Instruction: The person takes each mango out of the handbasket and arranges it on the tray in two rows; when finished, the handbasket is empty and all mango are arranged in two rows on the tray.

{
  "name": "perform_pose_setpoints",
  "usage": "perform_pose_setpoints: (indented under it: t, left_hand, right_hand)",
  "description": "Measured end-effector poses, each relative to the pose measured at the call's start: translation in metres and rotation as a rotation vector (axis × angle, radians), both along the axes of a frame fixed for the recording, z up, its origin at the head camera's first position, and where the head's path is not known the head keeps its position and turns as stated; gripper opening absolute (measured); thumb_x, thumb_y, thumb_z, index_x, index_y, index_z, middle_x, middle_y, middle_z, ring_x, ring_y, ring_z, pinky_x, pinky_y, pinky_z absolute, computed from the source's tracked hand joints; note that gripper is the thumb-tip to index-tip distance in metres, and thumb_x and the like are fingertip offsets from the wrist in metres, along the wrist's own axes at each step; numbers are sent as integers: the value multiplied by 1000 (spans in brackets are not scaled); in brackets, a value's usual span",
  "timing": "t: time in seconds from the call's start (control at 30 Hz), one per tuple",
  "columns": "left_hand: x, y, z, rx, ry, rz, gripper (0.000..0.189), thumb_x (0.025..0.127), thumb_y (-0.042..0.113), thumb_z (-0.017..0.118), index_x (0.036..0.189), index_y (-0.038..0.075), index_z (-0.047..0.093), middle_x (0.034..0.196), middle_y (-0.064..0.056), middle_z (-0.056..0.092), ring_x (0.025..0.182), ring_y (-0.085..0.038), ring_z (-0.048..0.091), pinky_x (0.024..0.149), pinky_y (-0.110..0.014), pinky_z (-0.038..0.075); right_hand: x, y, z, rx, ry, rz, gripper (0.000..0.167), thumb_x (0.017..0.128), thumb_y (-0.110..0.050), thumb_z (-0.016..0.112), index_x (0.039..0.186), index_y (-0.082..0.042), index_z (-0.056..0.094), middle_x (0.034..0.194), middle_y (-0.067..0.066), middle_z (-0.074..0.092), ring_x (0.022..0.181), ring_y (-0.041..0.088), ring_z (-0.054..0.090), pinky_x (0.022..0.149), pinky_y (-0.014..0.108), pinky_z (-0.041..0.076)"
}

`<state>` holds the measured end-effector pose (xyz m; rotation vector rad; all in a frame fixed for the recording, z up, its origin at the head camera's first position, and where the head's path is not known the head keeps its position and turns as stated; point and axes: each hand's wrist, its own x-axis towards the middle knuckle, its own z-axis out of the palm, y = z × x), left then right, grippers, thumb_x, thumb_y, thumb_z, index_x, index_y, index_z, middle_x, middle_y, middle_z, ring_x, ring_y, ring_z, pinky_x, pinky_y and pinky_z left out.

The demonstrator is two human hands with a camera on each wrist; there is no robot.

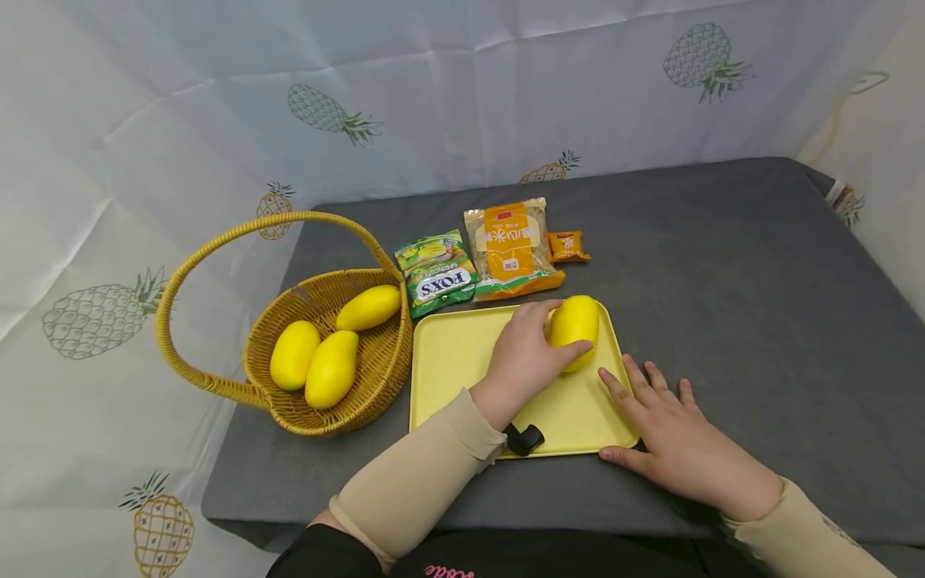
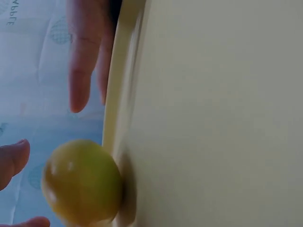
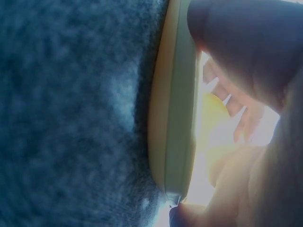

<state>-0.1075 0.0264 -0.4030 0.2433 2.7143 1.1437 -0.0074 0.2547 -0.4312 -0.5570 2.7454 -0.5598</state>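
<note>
On the right part of a pale yellow tray lies a yellow mango. My left hand is over and beside it, thumb and fingers spread around it. In the left wrist view a gap shows between one of these fingertips and the mango. My right hand lies with spread fingers at the tray's right edge. Its fingers show beyond the rim in the left wrist view. The right wrist view has the tray's outer side close to the fingers, with strong glare behind.
A yellow wicker basket with a tall handle stands left, holding three mangoes. Behind the tray lie a green Fox's bag, a larger orange-and-clear snack bag and a small orange packet. The grey table extends right.
</note>
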Motion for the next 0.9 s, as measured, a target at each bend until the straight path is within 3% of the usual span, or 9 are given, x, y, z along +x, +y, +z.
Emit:
perform_pose_setpoints:
  t: [0.3,0.47,0.67,0.9]
  left_hand:
    - [16,-30,26,111,38,35,75,96,42,88,161,20,58,160,-2,58,134,-24,63,104,-44,60]
    - [24,-51,39,244,139,23,73,96,32,89,161,16,58,159,-4,59,135,-26,64,104,-45,61]
    - [32,-76,54,339,286,1,72,96,25,89,161,17,59,159,-5,61,136,-27,65,108,-47,60]
    - [43,-110,66,421,376,20,70,94,12,89,158,11,61,155,-9,65,134,-31,68,112,-51,58]
  right_hand:
    - [-2,-2,-1,-10,-42,-13,108,93,-63,81,177,-19,29,183,28,13,161,66,18,116,91,17]
    - [-3,-1,-2,-25,-41,-12,108,94,-62,81,177,-20,28,183,28,12,161,67,17,116,91,16]
    - [-3,0,-4,-30,-55,-13,110,93,-64,80,178,-20,26,183,28,10,161,67,16,116,91,14]
    - [-4,1,-6,-48,-59,-15,111,93,-64,80,178,-21,24,184,27,9,162,66,15,117,91,12]
